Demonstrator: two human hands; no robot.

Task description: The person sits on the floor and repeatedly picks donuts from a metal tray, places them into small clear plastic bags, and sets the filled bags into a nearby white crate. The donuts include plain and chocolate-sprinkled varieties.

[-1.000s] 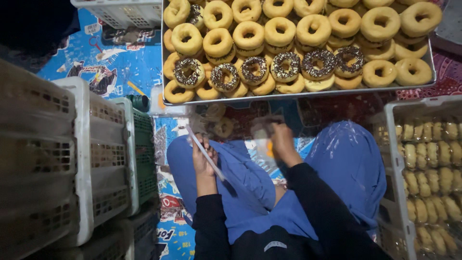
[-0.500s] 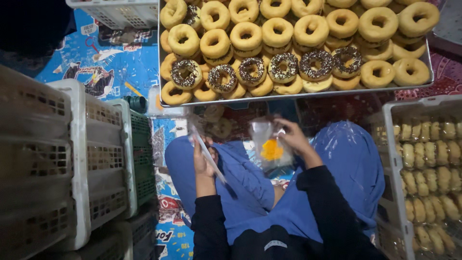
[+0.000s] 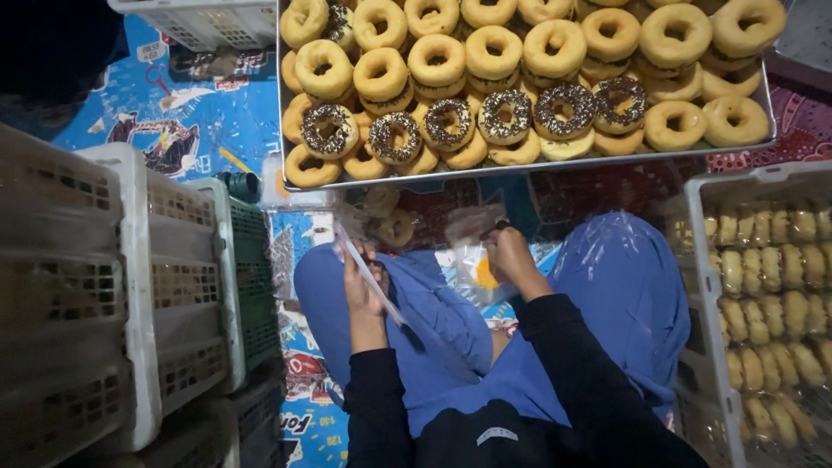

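My left hand (image 3: pixel 362 284) grips a stack of thin clear plastic bags (image 3: pixel 381 290) held edge-on over my blue-clad lap. My right hand (image 3: pixel 511 258) pinches the top of one clear plastic bag (image 3: pixel 475 260) with something orange showing inside. Both hands hover just below a large metal tray (image 3: pixel 520 169) piled with ring doughnuts (image 3: pixel 520 52), most plain golden. A row of chocolate-sprinkled doughnuts (image 3: pixel 477 117) sits near the tray's front edge. A few bagged doughnuts (image 3: pixel 394 227) lie in shadow under that edge.
White and green plastic crates (image 3: pixel 147 286) stand stacked on my left. A white crate (image 3: pixel 693 260) filled with wrapped yellowish pastries (image 3: pixel 780 286) is on my right. A blue printed mat (image 3: pixel 191 113) covers the floor, with another white crate (image 3: pixel 208 22) at the top.
My right hand has lifted the clear bag and moved slightly right, holding it open-side up. The left hand stays put with the bag stack.
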